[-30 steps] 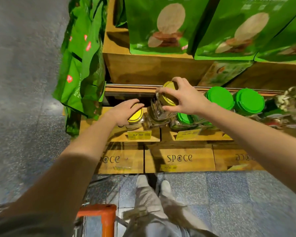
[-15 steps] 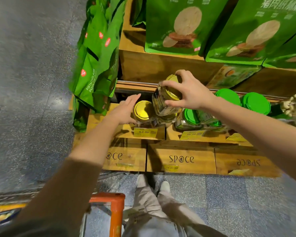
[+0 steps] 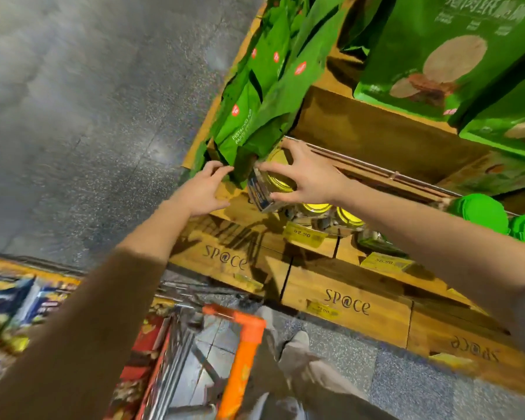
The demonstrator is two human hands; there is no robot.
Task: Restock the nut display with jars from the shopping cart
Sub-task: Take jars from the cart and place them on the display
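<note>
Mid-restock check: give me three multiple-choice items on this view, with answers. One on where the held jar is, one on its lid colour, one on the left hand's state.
1. Where is the jar that the right hand grips?
A. In the cart
B. Over the left end of the shelf, by the hanging green bags
C. On the floor

2. What colour is its lid?
A. Red
B. Yellow
C. Green

3. What is the left hand doing?
A. Gripping a jar
B. Holding the cart handle
C. Open and holding nothing, by the bags

Answers:
1 B: the jar is left of the two other yellow-lidded jars, just under the bags.
2 B: yellow shows between the fingers.
3 C: its fingers are spread with nothing in them.
</note>
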